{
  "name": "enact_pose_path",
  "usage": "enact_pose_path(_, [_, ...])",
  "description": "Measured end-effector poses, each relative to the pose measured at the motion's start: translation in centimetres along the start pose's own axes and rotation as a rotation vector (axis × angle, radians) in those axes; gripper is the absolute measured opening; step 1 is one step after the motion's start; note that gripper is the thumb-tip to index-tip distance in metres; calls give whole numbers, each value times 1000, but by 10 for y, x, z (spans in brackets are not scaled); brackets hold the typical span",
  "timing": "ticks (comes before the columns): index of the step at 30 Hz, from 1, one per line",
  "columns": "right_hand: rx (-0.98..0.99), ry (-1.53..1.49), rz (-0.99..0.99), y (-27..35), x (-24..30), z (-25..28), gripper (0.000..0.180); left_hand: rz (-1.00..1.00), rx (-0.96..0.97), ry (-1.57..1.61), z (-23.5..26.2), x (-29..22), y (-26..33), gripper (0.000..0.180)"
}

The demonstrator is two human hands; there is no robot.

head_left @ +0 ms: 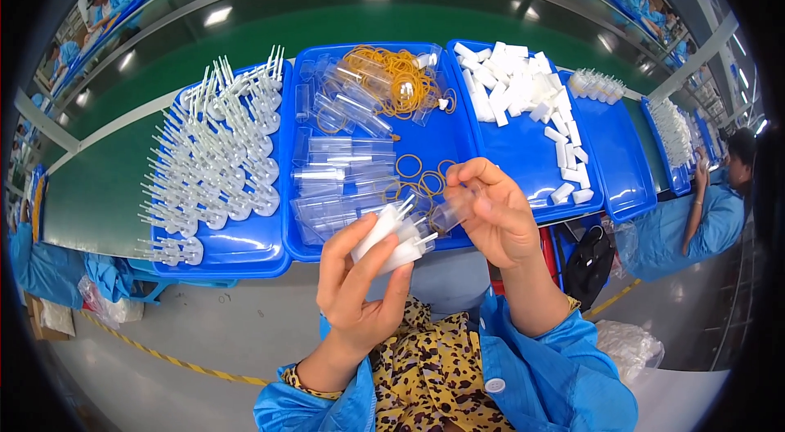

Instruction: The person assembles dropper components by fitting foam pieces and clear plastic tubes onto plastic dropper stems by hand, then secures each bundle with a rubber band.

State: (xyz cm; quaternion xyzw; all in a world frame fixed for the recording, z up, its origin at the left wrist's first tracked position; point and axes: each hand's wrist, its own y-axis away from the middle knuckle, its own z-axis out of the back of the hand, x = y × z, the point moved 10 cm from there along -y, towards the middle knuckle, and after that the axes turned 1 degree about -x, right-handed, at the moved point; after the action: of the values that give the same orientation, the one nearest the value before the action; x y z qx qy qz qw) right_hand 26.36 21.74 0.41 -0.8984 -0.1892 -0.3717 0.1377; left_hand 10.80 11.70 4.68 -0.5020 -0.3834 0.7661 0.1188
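My left hand point(353, 289) is closed around a cluster of white block-shaped pieces point(394, 242) with thin pale stems pointing up and to the right. Just beside it, my right hand point(509, 223) pinches a clear plastic sleeve point(452, 211) between thumb and fingers. The sleeve is near the stems; whether it touches them I cannot tell. Behind both hands, a blue tray point(433, 138) holds more clear sleeves point(347, 158) and a tangle of yellow rubber bands point(392, 72). A few loose bands point(409, 165) lie close to my right hand.
At the left, a blue tray point(229, 250) carries rows of white stemmed parts point(217, 146). White blocks point(515, 85) fill part of another tray point(523, 162). Stemmed pieces point(597, 86) sit on the tray point(617, 158) farther right. A co-worker point(695, 211) sits at the right.
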Motion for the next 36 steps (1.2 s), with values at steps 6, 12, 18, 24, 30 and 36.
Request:
enact_pose_path(6, [-52,141,135,5,8,9,24,-12,-8,-15,2,2,-1,29])
enact_pose_path(12, [-105,367,328,18,24,-1,25,-15,9,1,2,2,-3,30])
enact_pose_path(18, [-61,457,348,23,23,-15,25,-6,11,-8,2,3,-2,30])
enact_pose_path(24, [-48,590,399,30,23,-25,27,2,3,-16,2,3,-1,29])
enact_pose_path(30, [-15,622,438,31,24,-31,28,-8,-4,-28,2,5,0,29])
enact_pose_path(36, [45,677,508,28,26,-37,27,-10,2,-57,3,6,-1,32])
